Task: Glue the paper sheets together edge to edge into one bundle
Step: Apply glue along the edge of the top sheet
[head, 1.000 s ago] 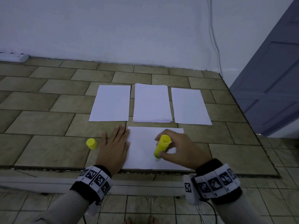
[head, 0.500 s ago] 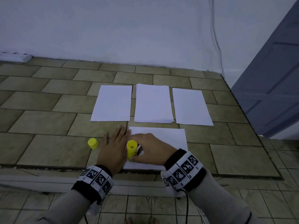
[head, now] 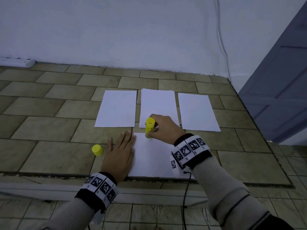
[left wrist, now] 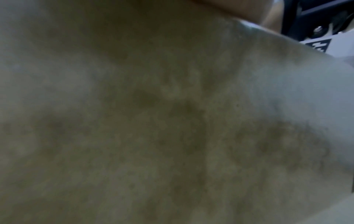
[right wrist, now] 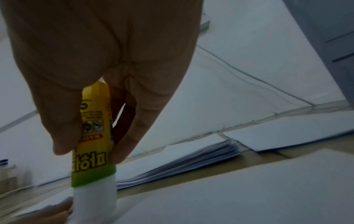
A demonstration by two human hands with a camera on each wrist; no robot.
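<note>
Glue stick [head: 150, 127] moved to sheet [head: 152, 156] far-left corner — right hand [head: 163, 128] gripping.

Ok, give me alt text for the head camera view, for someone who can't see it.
A right hand presses a yellow glue stick onto the far edge of a white sheet while the left hand holds it flat; three paper piles lie beyond.
</note>
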